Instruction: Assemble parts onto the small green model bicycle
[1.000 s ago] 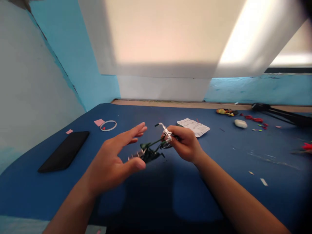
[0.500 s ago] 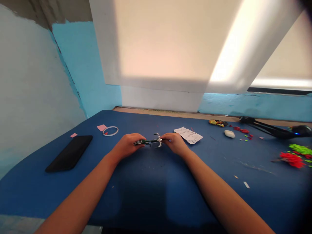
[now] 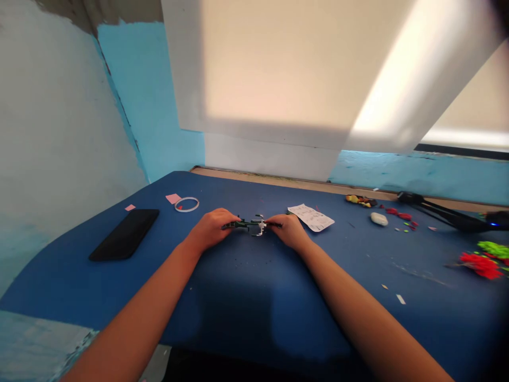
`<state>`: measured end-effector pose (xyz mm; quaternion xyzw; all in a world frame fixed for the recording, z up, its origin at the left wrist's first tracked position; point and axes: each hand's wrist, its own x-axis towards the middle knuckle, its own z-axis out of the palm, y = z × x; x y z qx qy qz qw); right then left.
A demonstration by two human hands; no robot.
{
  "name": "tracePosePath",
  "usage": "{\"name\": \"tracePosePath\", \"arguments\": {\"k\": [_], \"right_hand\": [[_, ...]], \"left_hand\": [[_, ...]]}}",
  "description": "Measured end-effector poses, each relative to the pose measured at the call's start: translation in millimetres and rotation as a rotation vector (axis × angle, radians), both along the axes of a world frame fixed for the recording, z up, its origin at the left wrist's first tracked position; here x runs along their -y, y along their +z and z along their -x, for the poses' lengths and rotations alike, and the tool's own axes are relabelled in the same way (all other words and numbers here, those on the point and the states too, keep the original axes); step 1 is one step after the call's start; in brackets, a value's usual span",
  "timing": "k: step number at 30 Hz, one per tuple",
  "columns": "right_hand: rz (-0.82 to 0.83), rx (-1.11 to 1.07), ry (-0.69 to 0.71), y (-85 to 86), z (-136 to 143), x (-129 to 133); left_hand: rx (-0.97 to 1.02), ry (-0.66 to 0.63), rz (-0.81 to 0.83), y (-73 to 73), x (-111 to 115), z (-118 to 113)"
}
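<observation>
A small toy bicycle (image 3: 245, 224), with a dark green frame and white handlebars (image 3: 261, 225), is held between my two hands over the table. My left hand (image 3: 212, 228) pinches its rear end. At the front, just past the handlebars, the fingers of my right hand (image 3: 292, 229) close on what looks like the front wheel. My fingers cover parts of both ends. A printed paper sheet (image 3: 312, 216) lies just beyond my right hand.
On the blue table (image 3: 238, 297), a black phone-like slab (image 3: 125, 233) and a white ring (image 3: 186, 205) lie left. Toward the right are a white stone-like lump (image 3: 378, 218), a red tufted piece (image 3: 479, 265), green bits (image 3: 493, 249) and a black device (image 3: 445, 215).
The view has shifted slightly, so the table's things sit a little further right. Both hands keep their hold on the toy bicycle, which has turned a little, showing its handlebars more spread.
</observation>
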<state>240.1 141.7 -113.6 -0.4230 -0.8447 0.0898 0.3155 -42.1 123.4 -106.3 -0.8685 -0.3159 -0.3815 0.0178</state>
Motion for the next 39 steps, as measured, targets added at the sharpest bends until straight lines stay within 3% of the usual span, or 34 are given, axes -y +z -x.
{"name": "tracePosePath", "arguments": {"k": [34,37,39], "right_hand": [[0.042,0.021,-0.058,-1.3,0,-2],[0.069,0.017,-0.071,6.5,-1,2],[0.06,-0.012,-0.09,19.8,1,19]], "left_hand": [[0.034,-0.007,0.074,1.9,2,1],[0.085,0.059,0.168,5.7,6,1],[0.172,0.157,0.278,9.4,8,2]]}}
